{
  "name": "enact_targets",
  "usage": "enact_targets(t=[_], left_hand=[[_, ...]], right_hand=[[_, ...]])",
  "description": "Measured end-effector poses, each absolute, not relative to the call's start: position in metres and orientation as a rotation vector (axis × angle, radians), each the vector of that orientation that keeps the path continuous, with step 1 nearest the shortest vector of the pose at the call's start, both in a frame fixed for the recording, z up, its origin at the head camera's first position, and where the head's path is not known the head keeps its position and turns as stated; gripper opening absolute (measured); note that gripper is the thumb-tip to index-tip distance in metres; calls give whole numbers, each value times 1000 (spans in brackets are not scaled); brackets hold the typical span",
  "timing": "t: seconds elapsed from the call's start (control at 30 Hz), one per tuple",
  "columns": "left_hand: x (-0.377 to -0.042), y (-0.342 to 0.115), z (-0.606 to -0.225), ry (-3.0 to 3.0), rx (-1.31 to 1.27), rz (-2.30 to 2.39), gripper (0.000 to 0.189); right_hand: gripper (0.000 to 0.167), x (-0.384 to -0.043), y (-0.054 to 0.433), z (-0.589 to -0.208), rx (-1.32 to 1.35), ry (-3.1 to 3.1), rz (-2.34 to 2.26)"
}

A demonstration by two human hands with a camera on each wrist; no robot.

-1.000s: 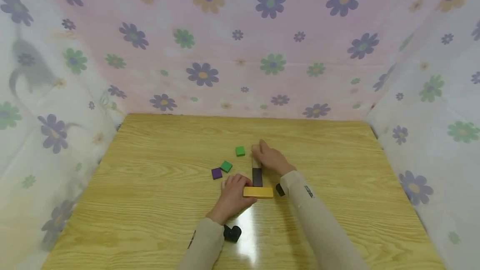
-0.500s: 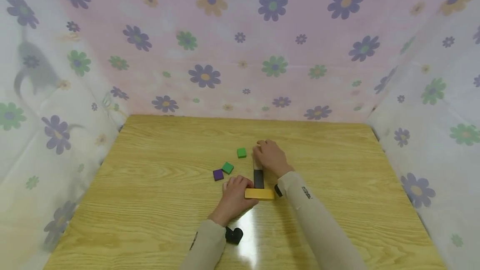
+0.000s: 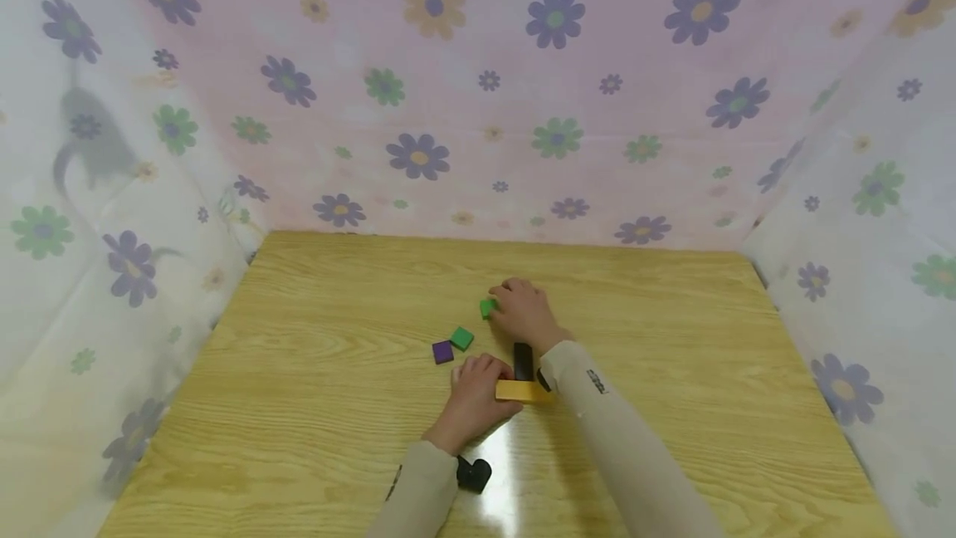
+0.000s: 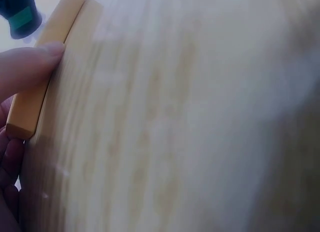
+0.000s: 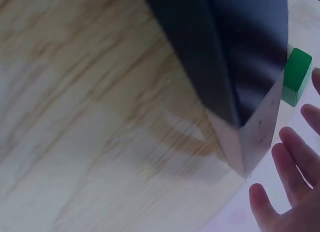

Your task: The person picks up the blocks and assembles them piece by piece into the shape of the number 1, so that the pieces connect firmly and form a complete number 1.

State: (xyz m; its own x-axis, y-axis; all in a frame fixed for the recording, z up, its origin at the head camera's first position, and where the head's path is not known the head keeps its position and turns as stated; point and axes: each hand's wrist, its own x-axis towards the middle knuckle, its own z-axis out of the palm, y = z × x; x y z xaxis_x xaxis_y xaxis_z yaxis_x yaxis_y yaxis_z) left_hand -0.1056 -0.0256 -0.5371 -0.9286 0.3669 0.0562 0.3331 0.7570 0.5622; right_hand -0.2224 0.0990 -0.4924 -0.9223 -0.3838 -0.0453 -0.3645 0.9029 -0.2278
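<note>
My left hand (image 3: 476,397) pinches the left end of a long yellow block (image 3: 517,390) between thumb and fingers; the left wrist view shows the thumb on the yellow block (image 4: 37,97). A black block (image 3: 523,362) stretches away from its far side. Beyond that, a pale wooden block (image 5: 260,129) meets the black block's end in the right wrist view; in the head view my right hand (image 3: 526,314) hides it. That hand's fingers are spread, over and beside a light green block (image 3: 486,308). In the right wrist view they look apart from the green block (image 5: 297,77).
A darker green block (image 3: 462,339) and a purple block (image 3: 443,352) lie close together left of the black block. A black wrist-worn device (image 3: 474,474) sits at the left sleeve. Flowered cloth (image 3: 478,106) encloses the back and sides of the wooden table (image 3: 336,314).
My right hand has left the pale wooden block and moved left to the light green block. The left hand keeps its grip on the yellow block. The head view has shifted slightly.
</note>
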Motion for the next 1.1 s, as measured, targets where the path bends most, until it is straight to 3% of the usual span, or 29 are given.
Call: enact_targets(t=[0.63,1.1], left_hand=[[-103,-25,-538,2867,577,954,35],[-104,-27,-535,2877,559,947,36]], right_hand=[[35,-226,87,-492,-656,2950,-263],[37,-236,96,-483,-661,3049,-508]])
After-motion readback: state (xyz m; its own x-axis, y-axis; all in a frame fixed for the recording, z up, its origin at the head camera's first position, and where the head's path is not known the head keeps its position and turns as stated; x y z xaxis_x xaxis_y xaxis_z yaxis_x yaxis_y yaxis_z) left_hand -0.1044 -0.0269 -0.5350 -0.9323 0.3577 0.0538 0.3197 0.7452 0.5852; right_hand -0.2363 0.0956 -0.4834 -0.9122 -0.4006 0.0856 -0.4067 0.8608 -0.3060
